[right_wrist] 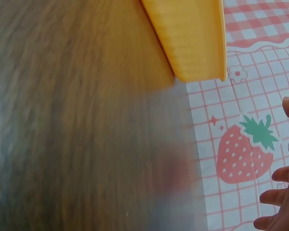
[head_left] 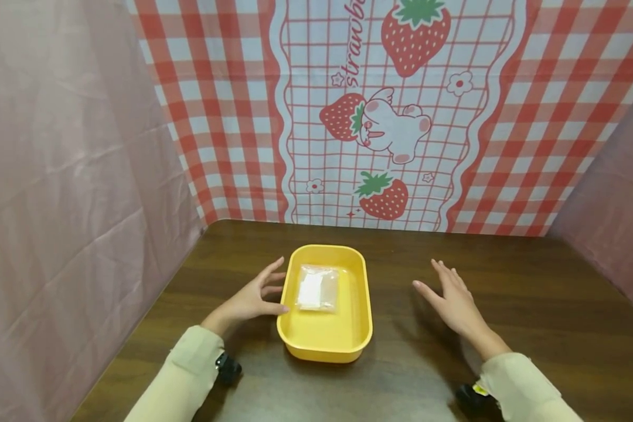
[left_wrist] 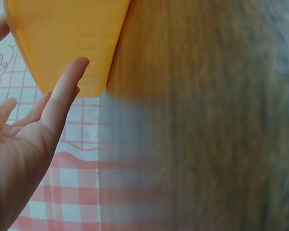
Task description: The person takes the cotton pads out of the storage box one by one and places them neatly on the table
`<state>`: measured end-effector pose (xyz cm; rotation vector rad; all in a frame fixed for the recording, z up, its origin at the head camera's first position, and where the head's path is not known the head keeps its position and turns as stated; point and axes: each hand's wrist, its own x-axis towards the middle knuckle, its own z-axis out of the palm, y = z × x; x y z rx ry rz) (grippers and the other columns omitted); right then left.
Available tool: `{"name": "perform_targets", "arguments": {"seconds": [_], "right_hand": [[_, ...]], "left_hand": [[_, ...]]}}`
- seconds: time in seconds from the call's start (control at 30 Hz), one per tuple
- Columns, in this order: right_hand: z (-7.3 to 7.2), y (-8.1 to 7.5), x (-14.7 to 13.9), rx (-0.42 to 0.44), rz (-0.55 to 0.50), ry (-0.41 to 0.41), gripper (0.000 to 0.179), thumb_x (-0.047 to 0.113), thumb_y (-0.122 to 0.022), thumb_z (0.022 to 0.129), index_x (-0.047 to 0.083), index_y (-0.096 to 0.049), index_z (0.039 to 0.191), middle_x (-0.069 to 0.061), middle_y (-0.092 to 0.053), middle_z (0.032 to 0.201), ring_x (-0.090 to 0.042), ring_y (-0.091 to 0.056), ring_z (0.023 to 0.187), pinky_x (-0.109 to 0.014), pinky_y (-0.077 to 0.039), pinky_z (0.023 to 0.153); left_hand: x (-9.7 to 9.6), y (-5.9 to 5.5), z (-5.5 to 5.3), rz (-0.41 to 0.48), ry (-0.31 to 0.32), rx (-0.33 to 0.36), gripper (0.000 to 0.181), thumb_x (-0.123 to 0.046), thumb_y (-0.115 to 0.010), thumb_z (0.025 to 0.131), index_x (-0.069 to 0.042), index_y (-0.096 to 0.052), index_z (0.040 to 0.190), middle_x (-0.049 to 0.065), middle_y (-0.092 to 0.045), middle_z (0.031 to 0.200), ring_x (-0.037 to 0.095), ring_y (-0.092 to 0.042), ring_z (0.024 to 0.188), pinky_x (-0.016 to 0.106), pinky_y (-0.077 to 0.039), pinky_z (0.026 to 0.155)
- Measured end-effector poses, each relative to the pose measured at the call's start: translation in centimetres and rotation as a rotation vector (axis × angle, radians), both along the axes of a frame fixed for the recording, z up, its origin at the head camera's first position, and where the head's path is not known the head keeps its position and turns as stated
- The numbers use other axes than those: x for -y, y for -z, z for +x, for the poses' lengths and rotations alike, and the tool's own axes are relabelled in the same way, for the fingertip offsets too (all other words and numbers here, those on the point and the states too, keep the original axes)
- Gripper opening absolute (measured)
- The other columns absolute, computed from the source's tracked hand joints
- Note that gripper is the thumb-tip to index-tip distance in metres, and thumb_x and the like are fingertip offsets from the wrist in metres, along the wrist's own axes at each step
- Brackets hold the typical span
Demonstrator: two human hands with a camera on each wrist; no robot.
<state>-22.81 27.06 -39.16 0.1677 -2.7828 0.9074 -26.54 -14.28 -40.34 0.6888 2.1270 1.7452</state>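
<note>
A yellow rectangular tub (head_left: 324, 340) with rounded corners stands on the table. Inside it, toward the far left, lies a clear plastic packet (head_left: 317, 288) with something white in it. My left hand (head_left: 250, 299) is at the tub's left side, fingers spread, with the thumb tip right at the rim. In the left wrist view, the fingers of that left hand (left_wrist: 33, 125) reach along the wall of the tub (left_wrist: 67, 43). Well to the right of the tub, my right hand (head_left: 456, 308) hovers with its fingers extended and holds nothing; its fingertips also show in the right wrist view.
The dark wood table (head_left: 401, 363) reaches back to a red and white checked cloth (head_left: 232, 117) printed with strawberries. Pale pink curtains (head_left: 74, 176) hang at the left and right sides. Dark wrist cameras (head_left: 228, 368) sit below both sleeves.
</note>
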Motion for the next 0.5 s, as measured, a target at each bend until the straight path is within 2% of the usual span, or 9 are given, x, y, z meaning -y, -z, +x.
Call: {"name": "perform_targets", "arguments": {"seconds": [0.13, 0.33, 0.5], "right_hand": [[-0.3, -0.1, 0.4, 0.015, -0.058, -0.01, 0.08, 0.049, -0.05, 0.091, -0.001, -0.021, 0.146, -0.027, -0.015, 0.149, -0.045, -0.006, 0.135, -0.064, -0.01, 0.102], [-0.4, -0.5, 1.2, 0.067, -0.141, -0.007, 0.079, 0.051, -0.047, 0.092, 0.002, -0.019, 0.147, -0.026, -0.015, 0.149, -0.044, -0.004, 0.136, -0.065, -0.01, 0.101], [-0.7, -0.9, 1.9, 0.07, -0.193, -0.014, 0.078, 0.05, -0.047, 0.092, 0.002, -0.02, 0.147, -0.025, -0.016, 0.149, -0.043, -0.009, 0.136, -0.063, -0.012, 0.102]], "left_hand": [[-0.1, 0.0, 0.1, 0.007, 0.018, 0.036, 0.097, -0.005, -0.075, 0.076, -0.014, -0.013, 0.15, 0.024, -0.026, 0.145, 0.04, -0.04, 0.122, 0.041, -0.046, 0.087], [-0.4, 0.1, 0.0, 0.006, 0.041, 0.029, 0.087, 0.003, -0.068, 0.078, -0.005, -0.018, 0.148, 0.022, -0.026, 0.146, 0.04, -0.041, 0.119, 0.037, -0.048, 0.084], [-0.5, 0.2, 0.0, 0.012, 0.037, 0.054, 0.083, 0.003, -0.068, 0.078, 0.0, -0.021, 0.146, 0.02, -0.025, 0.147, 0.039, -0.042, 0.12, 0.035, -0.048, 0.083]]}}
